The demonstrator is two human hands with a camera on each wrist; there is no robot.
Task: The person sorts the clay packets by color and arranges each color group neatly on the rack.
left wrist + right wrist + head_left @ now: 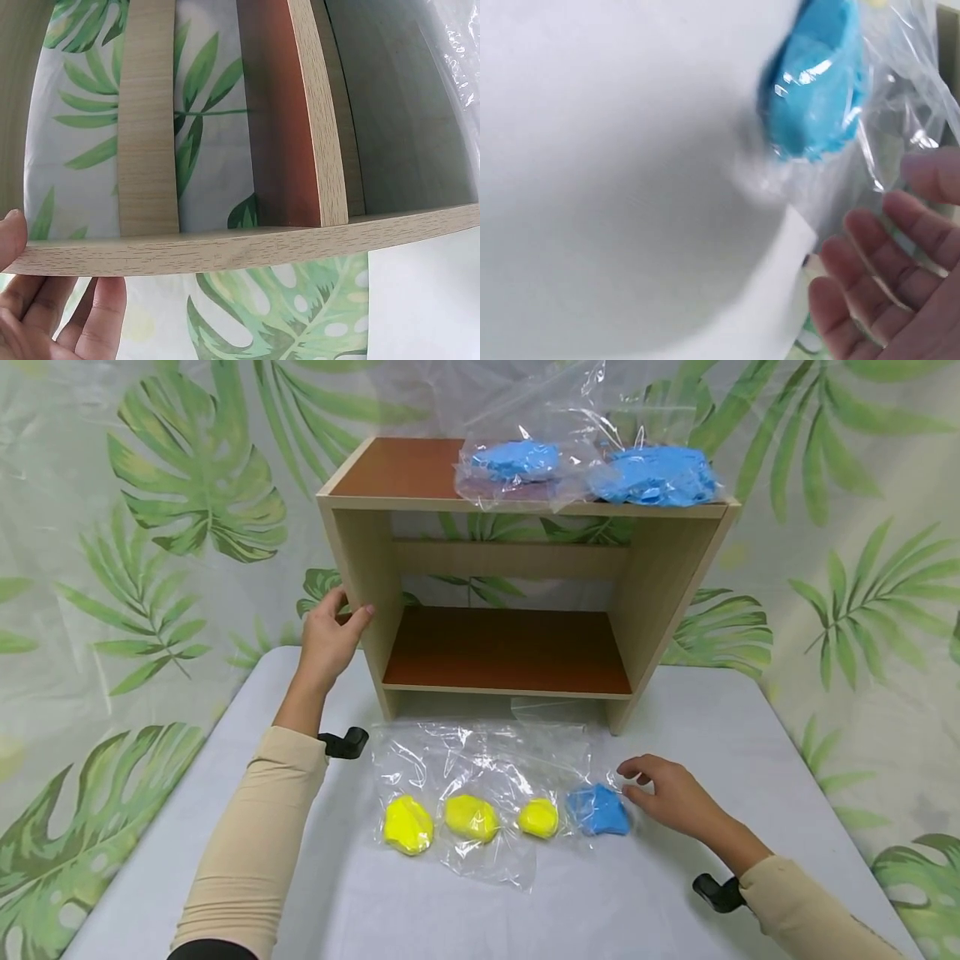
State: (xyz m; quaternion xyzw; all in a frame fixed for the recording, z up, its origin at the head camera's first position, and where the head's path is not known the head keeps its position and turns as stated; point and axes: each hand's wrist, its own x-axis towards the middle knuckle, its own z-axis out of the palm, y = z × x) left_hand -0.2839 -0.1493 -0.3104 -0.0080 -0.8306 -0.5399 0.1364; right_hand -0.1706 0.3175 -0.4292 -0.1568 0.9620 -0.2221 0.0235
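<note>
A small wooden shelf unit (510, 647) with a reddish-brown board stands at the back of the table. My left hand (330, 639) holds its left side panel (225, 255) by the front edge, thumb on the inner face and fingers behind the outer face. On the table, my right hand (678, 802) is just right of a clear plastic bag with a blue, clay-like lump (600, 810). Its fingers (870, 292) are spread and slightly bent, with nothing between them. Left of the blue lump lie three bagged yellow lumps (471, 818) in a row.
Two clear bags with blue lumps (656, 477) lie on the shelf unit's top, toward its right side. A white cloth (450, 922) covers the table. Behind hangs a leaf-patterned curtain (195, 468).
</note>
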